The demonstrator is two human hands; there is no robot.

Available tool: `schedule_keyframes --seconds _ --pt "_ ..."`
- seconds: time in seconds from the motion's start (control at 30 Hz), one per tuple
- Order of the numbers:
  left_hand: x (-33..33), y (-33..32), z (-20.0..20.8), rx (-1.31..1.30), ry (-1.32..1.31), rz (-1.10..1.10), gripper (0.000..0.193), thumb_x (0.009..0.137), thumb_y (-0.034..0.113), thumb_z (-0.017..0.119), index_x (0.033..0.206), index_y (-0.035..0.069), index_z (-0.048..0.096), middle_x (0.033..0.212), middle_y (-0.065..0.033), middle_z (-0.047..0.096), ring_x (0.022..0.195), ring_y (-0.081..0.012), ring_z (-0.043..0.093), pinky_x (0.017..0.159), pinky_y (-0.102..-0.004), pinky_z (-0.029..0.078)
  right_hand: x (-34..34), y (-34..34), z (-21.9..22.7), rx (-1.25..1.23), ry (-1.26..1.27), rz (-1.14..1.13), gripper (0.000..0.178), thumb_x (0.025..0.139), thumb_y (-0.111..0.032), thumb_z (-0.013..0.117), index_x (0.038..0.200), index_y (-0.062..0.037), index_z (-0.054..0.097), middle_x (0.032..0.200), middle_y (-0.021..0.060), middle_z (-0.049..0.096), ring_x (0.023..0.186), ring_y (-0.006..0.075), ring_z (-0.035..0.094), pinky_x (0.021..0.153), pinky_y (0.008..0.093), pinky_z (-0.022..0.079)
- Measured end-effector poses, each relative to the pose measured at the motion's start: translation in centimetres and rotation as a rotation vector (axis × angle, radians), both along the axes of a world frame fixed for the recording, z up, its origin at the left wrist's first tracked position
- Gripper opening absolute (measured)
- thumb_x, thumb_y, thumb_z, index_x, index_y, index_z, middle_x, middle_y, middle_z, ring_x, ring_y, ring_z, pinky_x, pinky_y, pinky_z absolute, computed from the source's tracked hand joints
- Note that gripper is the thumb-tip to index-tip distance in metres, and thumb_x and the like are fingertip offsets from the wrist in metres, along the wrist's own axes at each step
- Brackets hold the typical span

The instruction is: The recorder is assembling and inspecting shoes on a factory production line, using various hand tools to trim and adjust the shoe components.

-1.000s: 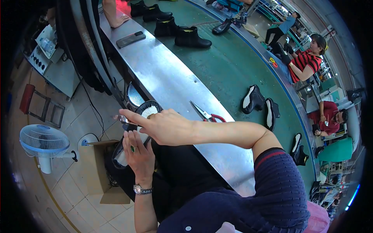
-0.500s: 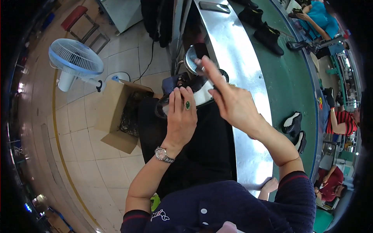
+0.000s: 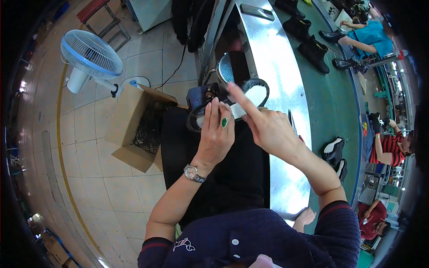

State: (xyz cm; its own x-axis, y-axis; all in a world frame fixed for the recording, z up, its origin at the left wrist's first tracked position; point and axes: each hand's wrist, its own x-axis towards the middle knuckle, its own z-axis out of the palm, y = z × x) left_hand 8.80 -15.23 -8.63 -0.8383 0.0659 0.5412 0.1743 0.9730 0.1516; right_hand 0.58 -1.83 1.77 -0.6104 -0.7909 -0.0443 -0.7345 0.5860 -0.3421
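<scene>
Left hand (image 3: pixel 217 135): lies flat, fingers together and stretched out, palm down on the near side of the black boot; a green-stoned ring sits on one finger and a wristwatch (image 3: pixel 194 172) on the wrist.
Right hand (image 3: pixel 268 127): index finger straight and pointing up-left over the boot's opening, the other fingers curled in; whether they pinch anything cannot be told.
Black boot (image 3: pixel 210 100): rests on the person's lap at the edge of the metal bench (image 3: pixel 277 58), its round opening turned up, directly under and between both hands.
White insole (image 3: pixel 250 100): shows inside the boot's opening, just beyond the right index finger and beside the left fingertips.
Scissors (image 3: pixel 292 125): red-handled, on the bench just right of the right hand, partly hidden by it.
Cardboard box (image 3: pixel 136 127): open on the tiled floor to the person's left, dark netting inside.
Fan (image 3: pixel 91 56): blue and white, on the floor beyond the box.
Other boots (image 3: pixel 313 49): black, standing on the green belt beyond the bench, well apart from the hands.
</scene>
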Motion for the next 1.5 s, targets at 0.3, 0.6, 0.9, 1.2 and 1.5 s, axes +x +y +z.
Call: schedule_keyframes --seconds 0.3,0.6,0.9,1.2,1.5 --pt "1.4 -2.2 5.2 0.2 -0.255 0.169 0.069 0.066 0.016 0.081 0.126 -0.004 0.052 0.121 -0.0189 0.052 0.123 -0.0355 0.046 0.105 -0.0483 0.035 0.7 -0.5 0.1 0.079 -0.057 -0.032 0.078 0.091 -0.006 0.054 0.154 -0.0235 0.011 0.061 0.0172 0.061 0.052 0.0356 0.062 0.05 0.0447 0.049" --pt "2.5 -3.0 2.8 0.148 -0.152 0.129 0.058 0.072 0.015 0.077 0.122 -0.004 0.056 0.124 -0.0225 0.057 0.116 -0.0372 0.054 0.104 -0.0452 0.041 1.0 -2.0 -0.8 -0.032 -0.012 0.041 0.082 0.089 -0.008 0.056 0.155 -0.023 0.008 0.059 0.0184 0.061 0.051 0.0366 0.062 0.048 0.0452 0.05" --pt "2.6 -4.8 2.9 0.414 -0.116 0.047 0.072 0.065 0.009 0.081 0.129 0.001 0.049 0.124 -0.0174 0.059 0.117 -0.0353 0.055 0.105 -0.0436 0.042 -0.4 -1.4 -0.5 -0.153 -0.06 0.053 0.08 0.086 -0.005 0.057 0.153 -0.0218 0.017 0.073 0.0213 0.065 0.065 0.04 0.065 0.059 0.0498 0.051" --pt "8.4 -4.1 3.5 1.077 -0.334 0.042 0.114 0.069 0.035 0.084 0.151 -0.001 0.013 0.154 -0.0237 0.022 0.143 -0.0375 0.023 0.114 -0.0424 0.026 2.1 1.8 1.4 0.108 -0.403 -0.014 0.081 0.087 -0.004 0.059 0.153 -0.0208 0.016 0.095 0.0265 0.067 0.066 0.0425 0.065 0.065 0.0492 0.053" --pt "12.4 -5.5 2.8 0.842 -0.252 0.367 0.03 0.096 0.025 0.056 0.104 -0.003 0.064 0.086 -0.0158 0.065 0.075 -0.0327 0.064 0.065 -0.0369 0.051 7.2 -2.7 -1.5 0.109 -0.186 0.202 0.073 0.093 -0.014 0.057 0.153 -0.0097 0.015 0.066 0.023 0.061 0.054 0.0363 0.062 0.053 0.044 0.051"
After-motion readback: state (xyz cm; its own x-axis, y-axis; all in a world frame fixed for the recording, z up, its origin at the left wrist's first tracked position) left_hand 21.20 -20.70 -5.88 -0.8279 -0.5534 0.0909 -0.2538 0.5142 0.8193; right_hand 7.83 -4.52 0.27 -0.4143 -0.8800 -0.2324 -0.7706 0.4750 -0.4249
